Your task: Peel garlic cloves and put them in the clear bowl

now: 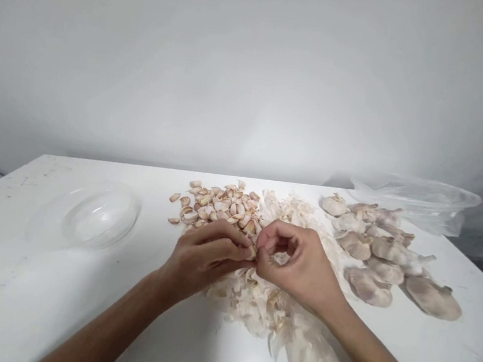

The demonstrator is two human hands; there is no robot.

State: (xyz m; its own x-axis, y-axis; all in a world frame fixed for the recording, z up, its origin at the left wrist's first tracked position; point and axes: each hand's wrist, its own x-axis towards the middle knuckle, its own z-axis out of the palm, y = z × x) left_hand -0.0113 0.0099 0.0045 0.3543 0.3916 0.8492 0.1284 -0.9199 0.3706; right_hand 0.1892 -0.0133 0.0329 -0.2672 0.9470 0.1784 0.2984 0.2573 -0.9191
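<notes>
My left hand and my right hand meet above the white table, fingers pinched together on one small garlic clove held between them. Just beyond the hands lies a heap of separated cloves with their skins on. Under and in front of the hands spreads a pile of papery garlic skins. Several whole garlic bulbs lie to the right of my right hand.
An empty clear glass bowl stands at the left of the table. A clear plastic bag lies at the back right, behind the bulbs. A plain white wall rises behind the table. The table's near edge runs at the lower right.
</notes>
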